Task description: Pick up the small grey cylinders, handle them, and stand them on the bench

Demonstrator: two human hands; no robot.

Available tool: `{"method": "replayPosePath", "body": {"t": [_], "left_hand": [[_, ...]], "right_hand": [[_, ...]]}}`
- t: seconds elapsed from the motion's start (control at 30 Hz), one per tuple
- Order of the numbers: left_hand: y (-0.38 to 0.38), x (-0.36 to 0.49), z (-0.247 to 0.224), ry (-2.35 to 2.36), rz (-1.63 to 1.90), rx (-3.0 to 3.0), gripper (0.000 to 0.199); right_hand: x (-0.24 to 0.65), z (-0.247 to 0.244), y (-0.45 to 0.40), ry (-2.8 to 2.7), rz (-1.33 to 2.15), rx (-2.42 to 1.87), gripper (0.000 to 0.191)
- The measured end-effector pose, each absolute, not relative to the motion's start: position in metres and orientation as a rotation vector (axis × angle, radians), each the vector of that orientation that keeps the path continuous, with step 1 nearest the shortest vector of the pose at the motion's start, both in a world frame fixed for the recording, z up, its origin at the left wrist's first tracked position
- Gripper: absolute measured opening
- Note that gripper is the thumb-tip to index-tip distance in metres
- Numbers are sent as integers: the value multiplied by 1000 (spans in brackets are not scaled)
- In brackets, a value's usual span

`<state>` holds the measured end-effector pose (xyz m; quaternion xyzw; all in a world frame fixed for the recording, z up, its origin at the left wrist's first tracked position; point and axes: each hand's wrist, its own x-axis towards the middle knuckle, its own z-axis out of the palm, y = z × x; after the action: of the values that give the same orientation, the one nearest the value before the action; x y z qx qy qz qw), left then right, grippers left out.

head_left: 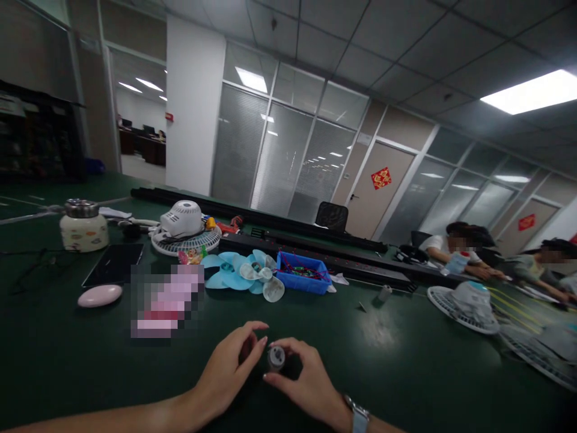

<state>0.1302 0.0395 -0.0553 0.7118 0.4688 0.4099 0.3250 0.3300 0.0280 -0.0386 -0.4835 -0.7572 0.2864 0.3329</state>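
Note:
My right hand [303, 368] holds a small round metal motor [276, 359] between thumb and fingers, low over the table in front of me. Its end face with dark holes points up towards the camera. Close by on its left is my left hand [235, 359], thumb and forefinger curved and apart with nothing between them. The left fingertips are near the motor, though I cannot tell whether any touches it. Farther right on the table a second small metal cylinder [384, 293] stands beside a thin short piece [362, 307].
Light blue fan blades [225, 270] lie beside a blue bin [303, 273] of wires on the green table [315, 325]. Fan heads [183, 219] [471, 300] sit left and right. A jar [84, 225], tablet [112, 264] and pink case [100, 296] are left. People [460, 249] sit at right.

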Motion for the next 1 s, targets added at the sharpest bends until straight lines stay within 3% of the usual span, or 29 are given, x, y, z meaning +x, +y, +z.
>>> {"method": "replayPosePath", "body": {"t": [0.4, 0.6, 1.0], "left_hand": [[51, 133, -28, 1047, 910, 2145, 18], [58, 116, -13, 1024, 949, 2103, 18], [81, 87, -62, 1148, 608, 2246, 19]], "right_hand": [[332, -46, 35, -1948, 885, -1147, 37], [334, -42, 33, -1962, 885, -1179, 44], [335, -34, 30, -2001, 924, -1188, 43]]}}
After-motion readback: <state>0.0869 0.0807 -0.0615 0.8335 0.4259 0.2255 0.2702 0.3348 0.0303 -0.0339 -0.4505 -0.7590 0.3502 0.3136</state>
